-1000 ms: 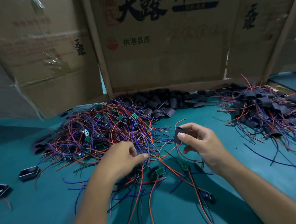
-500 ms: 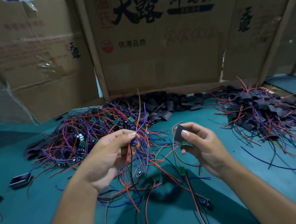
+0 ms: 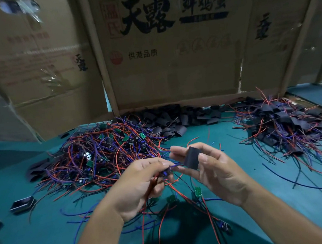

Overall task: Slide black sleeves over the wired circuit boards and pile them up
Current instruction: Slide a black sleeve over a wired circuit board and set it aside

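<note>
My left hand pinches a small wired circuit board, its red, blue and black wires trailing down to the table. My right hand pinches a black sleeve between thumb and fingers, right beside the board. The board's blue wires point into the sleeve's left end. A tangled heap of bare wired boards lies behind my left hand. Loose black sleeves are heaped at the back centre. Sleeved boards are piled at the right.
Cardboard panels wall off the back of the green table. Two small black trays lie at the left edge. A few more boards with green faces hang on wires under my hands.
My left hand lifted a board out of the tangle and brought it right to meet the sleeve. My right hand turned the sleeve toward the board. The hands have closed together.
</note>
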The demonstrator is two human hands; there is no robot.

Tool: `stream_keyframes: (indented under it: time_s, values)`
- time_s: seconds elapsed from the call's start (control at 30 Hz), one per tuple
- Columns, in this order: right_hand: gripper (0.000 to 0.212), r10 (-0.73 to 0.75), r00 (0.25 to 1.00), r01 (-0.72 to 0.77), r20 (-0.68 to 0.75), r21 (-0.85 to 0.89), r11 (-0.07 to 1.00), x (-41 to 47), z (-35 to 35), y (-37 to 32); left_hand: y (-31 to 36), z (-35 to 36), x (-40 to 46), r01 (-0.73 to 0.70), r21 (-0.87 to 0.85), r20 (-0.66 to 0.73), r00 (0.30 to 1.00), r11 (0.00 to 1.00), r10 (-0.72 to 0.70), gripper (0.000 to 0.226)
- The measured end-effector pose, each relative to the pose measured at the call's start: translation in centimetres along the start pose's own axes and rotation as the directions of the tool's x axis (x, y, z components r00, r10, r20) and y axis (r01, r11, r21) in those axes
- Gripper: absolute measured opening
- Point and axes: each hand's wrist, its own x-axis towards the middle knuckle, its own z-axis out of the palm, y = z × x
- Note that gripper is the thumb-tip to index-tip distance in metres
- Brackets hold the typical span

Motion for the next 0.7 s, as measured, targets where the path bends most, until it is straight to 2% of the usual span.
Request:
stream_keyframes:
  time_s: [0.17,0.33,0.43,0.53,0.63,0.7]
  values:
    - [0.043,-0.029,0.999,0.027,-0.044,-0.03,0.999,0.0,-0.1,-0.4,0.3,0.3,-0.1,0.053,0.181,0.006,0.998,0.982,-0.055,0.025]
    - [0.048,-0.016,0.999,0.013,-0.05,-0.066,0.998,-0.2,0.6,-0.5,0.2,1.1,-0.2,0.071,0.231,0.013,0.997,0.97,-0.076,0.027]
    - [0.044,-0.013,0.999,0.007,-0.05,-0.128,0.992,-0.3,1.1,-0.6,-0.2,1.5,0.0,0.071,0.281,0.009,0.997,0.957,-0.076,0.033]
    - [0.046,-0.022,0.998,0.014,-0.054,-0.142,0.99,-0.3,0.9,-0.6,-0.6,2.0,0.1,-0.019,0.295,0.023,1.0,0.955,0.013,0.033]
    - [0.034,-0.059,0.994,0.048,-0.092,-0.123,0.991,-0.2,0.2,-0.9,-0.5,2.1,-0.2,-0.168,0.368,0.114,0.984,0.914,0.135,0.031]
    - [0.028,-0.085,0.991,0.073,-0.1,-0.117,0.99,-0.1,-0.3,-1.2,-0.4,1.8,-0.3,-0.189,0.412,0.144,0.98,0.891,0.141,0.029]
